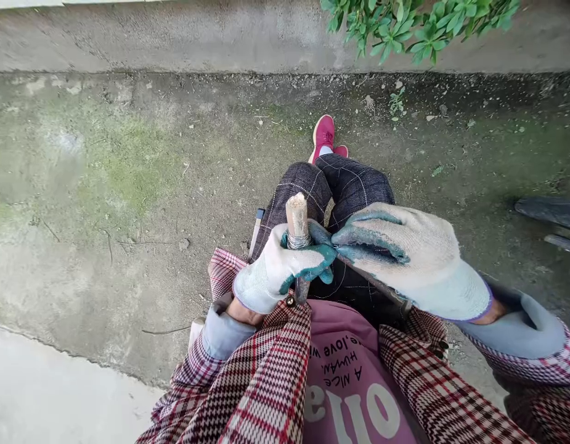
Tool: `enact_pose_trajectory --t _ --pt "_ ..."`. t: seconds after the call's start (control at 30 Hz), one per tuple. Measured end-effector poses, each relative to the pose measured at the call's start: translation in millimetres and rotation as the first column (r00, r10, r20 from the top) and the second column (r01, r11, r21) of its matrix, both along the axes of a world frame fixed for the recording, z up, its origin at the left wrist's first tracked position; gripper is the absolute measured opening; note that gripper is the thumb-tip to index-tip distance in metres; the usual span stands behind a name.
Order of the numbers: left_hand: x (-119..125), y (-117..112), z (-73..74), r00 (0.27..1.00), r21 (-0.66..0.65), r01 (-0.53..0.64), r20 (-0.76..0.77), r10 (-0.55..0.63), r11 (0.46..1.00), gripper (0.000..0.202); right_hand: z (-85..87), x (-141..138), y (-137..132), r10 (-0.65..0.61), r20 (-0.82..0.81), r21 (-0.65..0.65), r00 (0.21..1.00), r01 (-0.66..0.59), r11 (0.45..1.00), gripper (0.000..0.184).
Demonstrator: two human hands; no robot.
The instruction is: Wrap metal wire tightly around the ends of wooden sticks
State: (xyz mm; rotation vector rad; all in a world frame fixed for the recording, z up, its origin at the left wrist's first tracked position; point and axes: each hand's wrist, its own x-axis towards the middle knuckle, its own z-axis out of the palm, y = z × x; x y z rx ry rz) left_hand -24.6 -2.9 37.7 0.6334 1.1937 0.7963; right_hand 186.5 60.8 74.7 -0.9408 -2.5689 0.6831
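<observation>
My left hand (285,265), in a white glove with green coating, is wrapped round a short wooden handle (296,216) with a rough, splintered top end. Several turns of thin metal wire (298,241) circle the handle just above my fingers. Close beside the left thumb, my right hand (405,246), gloved alike, has thumb and fingers pinched together on what looks like the wire's loose end. Under the right hand a long, dark bar (379,285) lies across my lap, mostly covered; its kind cannot be made out.
Concrete ground (211,160) with moss and grit surrounds my legs. A low wall (174,37) runs ahead, with a leafy shrub (405,24) hanging over it. Beside my left thigh a narrow pale strip with a dark tip (259,213) sticks up. Dark objects (550,213) lie at far right.
</observation>
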Motion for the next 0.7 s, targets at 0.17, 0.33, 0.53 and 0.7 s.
enact_pose_trajectory --t 0.17,0.33,0.53,0.7 --pt "2 -3 5.1 0.955 0.202 -0.031 -0.283 0.089 0.979 0.015 -4.2 -9 -11 -0.146 -0.023 -0.034 0.989 0.146 0.989 0.014" --pt "9 -10 14.0 0.845 0.433 0.117 -0.517 0.14 0.894 0.016 -12.2 -16 8 -0.202 -0.199 -0.53 0.959 0.068 0.845 0.02" --pt "8 -3 9.5 0.946 0.136 -0.15 -0.268 0.182 0.979 0.015 -19.2 -8 15 -0.219 -0.199 -0.624 0.955 0.049 0.78 0.023" --pt "1 -1 -9.6 0.986 0.02 -0.138 0.097 0.135 0.99 0.02 -11.7 -1 4 -0.205 -0.13 -0.196 0.97 0.178 0.964 0.023"
